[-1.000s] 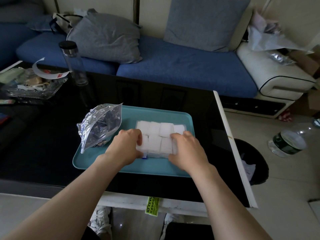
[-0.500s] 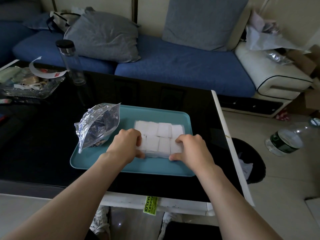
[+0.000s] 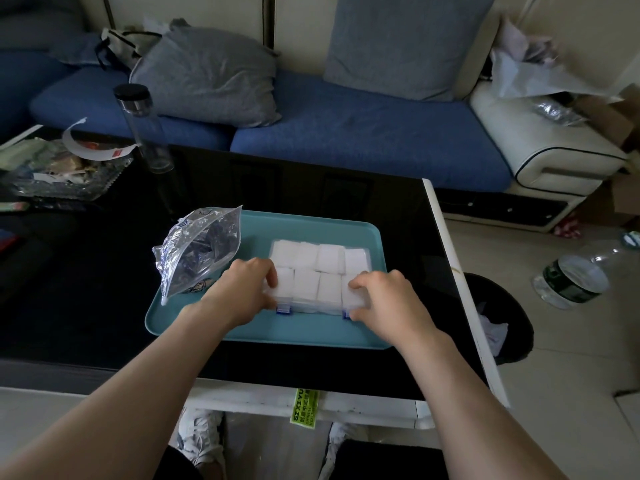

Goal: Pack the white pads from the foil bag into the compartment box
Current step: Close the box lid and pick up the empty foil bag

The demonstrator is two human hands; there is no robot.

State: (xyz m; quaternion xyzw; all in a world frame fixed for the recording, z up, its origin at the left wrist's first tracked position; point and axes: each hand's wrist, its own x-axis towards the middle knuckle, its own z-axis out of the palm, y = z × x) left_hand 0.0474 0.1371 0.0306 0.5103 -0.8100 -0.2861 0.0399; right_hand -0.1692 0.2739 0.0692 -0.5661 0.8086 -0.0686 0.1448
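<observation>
A clear compartment box [image 3: 320,271] lies on a teal tray [image 3: 311,327], its cells filled with several white pads [image 3: 329,259]. Two small blue latches [image 3: 283,309] show on the box's near edge. My left hand [image 3: 242,289] grips the box's near left corner, fingers curled over the top and thumb by the left latch. My right hand [image 3: 384,299] grips the near right corner the same way and hides most of the right latch. The crumpled foil bag [image 3: 199,249] lies on the tray's left edge, apart from both hands.
The tray sits on a black glass table [image 3: 104,271] whose white edge runs close on the right. A tall clear bottle [image 3: 143,129] and a cluttered glass dish [image 3: 59,171] stand at the back left. A dark bin [image 3: 498,317] stands right of the table.
Both hands have slid back from the top of the box to its near corners. The blue latches now show. The box and bag have kept their places on the tray.
</observation>
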